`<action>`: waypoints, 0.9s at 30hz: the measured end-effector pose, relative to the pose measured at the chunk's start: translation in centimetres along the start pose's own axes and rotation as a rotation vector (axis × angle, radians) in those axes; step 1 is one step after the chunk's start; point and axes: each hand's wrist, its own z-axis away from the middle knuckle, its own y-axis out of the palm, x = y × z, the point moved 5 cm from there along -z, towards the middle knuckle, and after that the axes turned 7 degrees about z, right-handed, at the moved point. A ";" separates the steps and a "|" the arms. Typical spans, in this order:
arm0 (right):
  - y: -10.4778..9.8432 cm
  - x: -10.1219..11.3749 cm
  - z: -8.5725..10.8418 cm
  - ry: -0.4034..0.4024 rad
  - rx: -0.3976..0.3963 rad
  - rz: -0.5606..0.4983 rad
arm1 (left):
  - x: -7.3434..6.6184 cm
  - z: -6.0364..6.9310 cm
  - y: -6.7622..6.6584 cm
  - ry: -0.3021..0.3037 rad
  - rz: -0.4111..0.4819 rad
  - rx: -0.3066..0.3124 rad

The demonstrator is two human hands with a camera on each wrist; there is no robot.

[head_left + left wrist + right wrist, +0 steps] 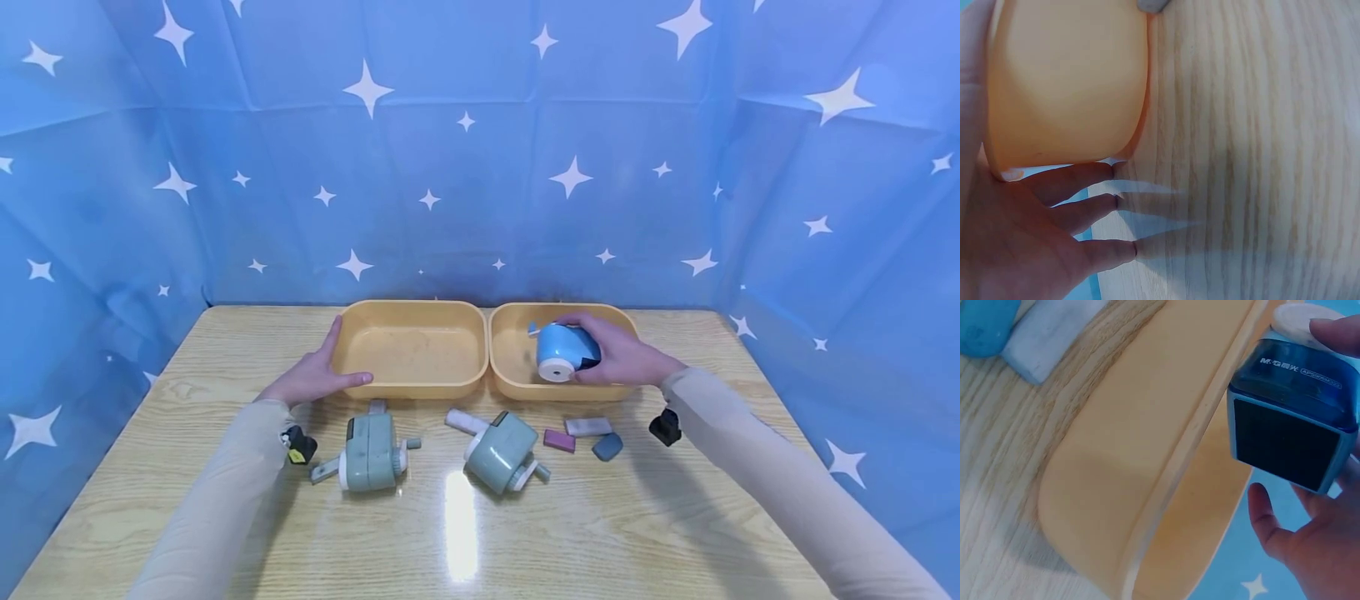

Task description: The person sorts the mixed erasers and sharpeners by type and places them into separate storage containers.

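My right hand grips a blue pencil sharpener with a round white end, above the right-hand yellow bin. In the right wrist view the dark square end of the pencil sharpener faces the camera, with the thumb at the white part. My left hand spans the left corner of the other yellow bin. Its fingers are spread and nearly straight beside the bin's end wall, while the thumb lies along the front. Whether every finger touches the bin cannot be told.
Two grey-green pencil sharpeners with cranks lie on the table before the bins. Right of them are a purple eraser, a whitish eraser and a blue eraser. A blue star-patterned curtain stands behind.
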 end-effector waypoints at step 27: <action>3.1 1.5 -4.2 -0.014 0.074 0.121 | 0.3 -0.2 0.0 0.000 0.011 0.002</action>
